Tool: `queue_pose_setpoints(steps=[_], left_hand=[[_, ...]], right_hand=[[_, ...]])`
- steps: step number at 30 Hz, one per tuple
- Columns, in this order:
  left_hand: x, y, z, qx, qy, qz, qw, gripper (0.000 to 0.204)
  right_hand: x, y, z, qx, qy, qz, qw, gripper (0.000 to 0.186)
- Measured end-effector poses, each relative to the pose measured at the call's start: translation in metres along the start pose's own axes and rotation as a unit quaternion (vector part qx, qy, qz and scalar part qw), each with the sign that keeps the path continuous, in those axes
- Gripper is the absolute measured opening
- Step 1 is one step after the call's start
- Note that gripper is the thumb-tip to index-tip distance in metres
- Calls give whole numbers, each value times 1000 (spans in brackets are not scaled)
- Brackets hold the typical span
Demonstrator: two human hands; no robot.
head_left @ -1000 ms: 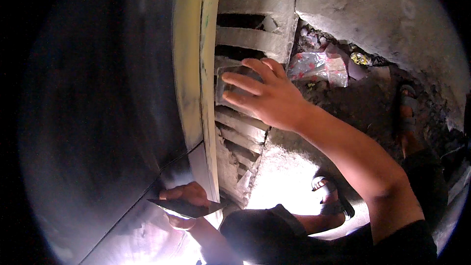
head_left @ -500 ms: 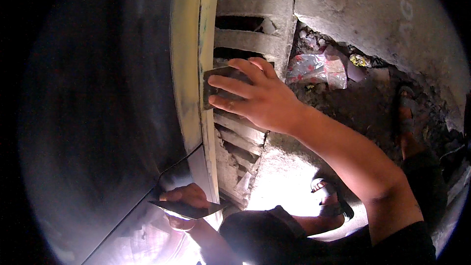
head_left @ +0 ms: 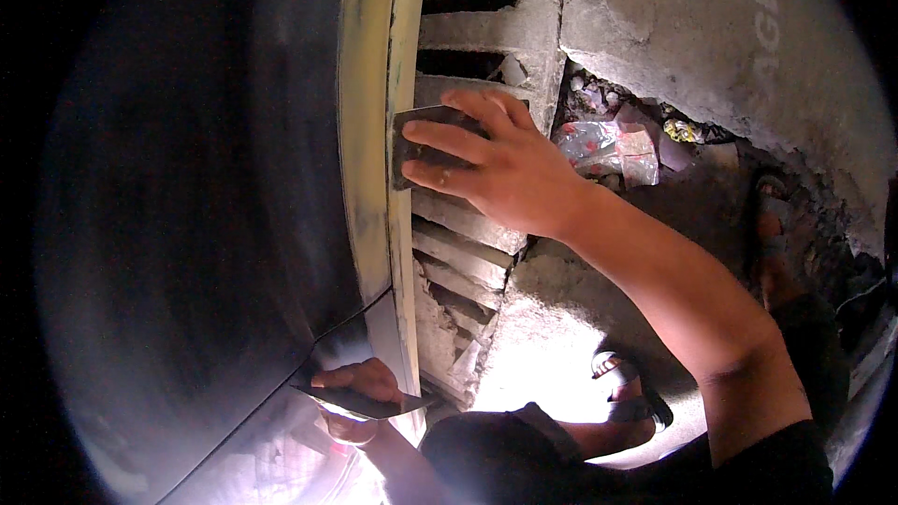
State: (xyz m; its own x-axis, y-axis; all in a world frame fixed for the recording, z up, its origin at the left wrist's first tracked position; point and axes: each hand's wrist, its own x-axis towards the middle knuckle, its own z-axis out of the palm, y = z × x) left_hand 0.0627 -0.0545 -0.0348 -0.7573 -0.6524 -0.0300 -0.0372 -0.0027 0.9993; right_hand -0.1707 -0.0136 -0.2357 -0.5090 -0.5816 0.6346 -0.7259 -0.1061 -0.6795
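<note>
My right hand [head_left: 514, 164] has its fingers spread over a thin dark rectangular plate [head_left: 400, 154], which looks like a filler spreader. The plate's left edge meets the narrow edge of a dark glossy panel [head_left: 206, 187], probably a vehicle's. A yellowish filler-like strip [head_left: 367, 131] runs along that edge. Lower down, my left hand [head_left: 360, 379] grips another flat dark plate [head_left: 360, 403], fingers above it and the rest of the hand below. This plate is held close to the panel, under a dark seam. Whether anything lies on either plate, I cannot tell.
Beneath the panel edge is a slotted concrete drain cover [head_left: 468, 28]. Broken ground to the right holds rubble and a clear plastic wrapper [head_left: 608, 150]. A sandalled foot [head_left: 622, 383] rests in bright light, another sandalled foot [head_left: 774, 206] farther right.
My right hand and its plate have slid a little farther up along the panel edge. The whole view has shifted slightly. My left hand keeps its grip on the other plate.
</note>
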Motion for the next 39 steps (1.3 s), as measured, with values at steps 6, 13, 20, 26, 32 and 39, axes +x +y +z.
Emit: queue_pose_setpoints(steps=[6, 13, 20, 26, 32, 39], left_hand=[[-50, -8, -80, -466, 373, 68, 800, 45], [-51, -11, -79, -45, 218, 7, 975, 33], [-1, 0, -14, 77, -51, 14, 996, 36], [-9, 2, -24, 62, -55, 11, 997, 48], [-3, 3, -16, 51, -85, -2, 995, 45], [-61, -9, -89, -301, 203, 26, 931, 45]], right_hand=[[-4, 2, -16, -6, -23, 10, 1000, 41], [0, -10, -7, 10, -25, -1, 1000, 31], [-8, -8, -2, 11, -41, 0, 999, 36], [-15, -11, -4, 14, -30, 5, 999, 49], [-20, -17, 6, 30, -35, 8, 999, 46], [-29, -35, 6, 59, -26, 8, 998, 46]])
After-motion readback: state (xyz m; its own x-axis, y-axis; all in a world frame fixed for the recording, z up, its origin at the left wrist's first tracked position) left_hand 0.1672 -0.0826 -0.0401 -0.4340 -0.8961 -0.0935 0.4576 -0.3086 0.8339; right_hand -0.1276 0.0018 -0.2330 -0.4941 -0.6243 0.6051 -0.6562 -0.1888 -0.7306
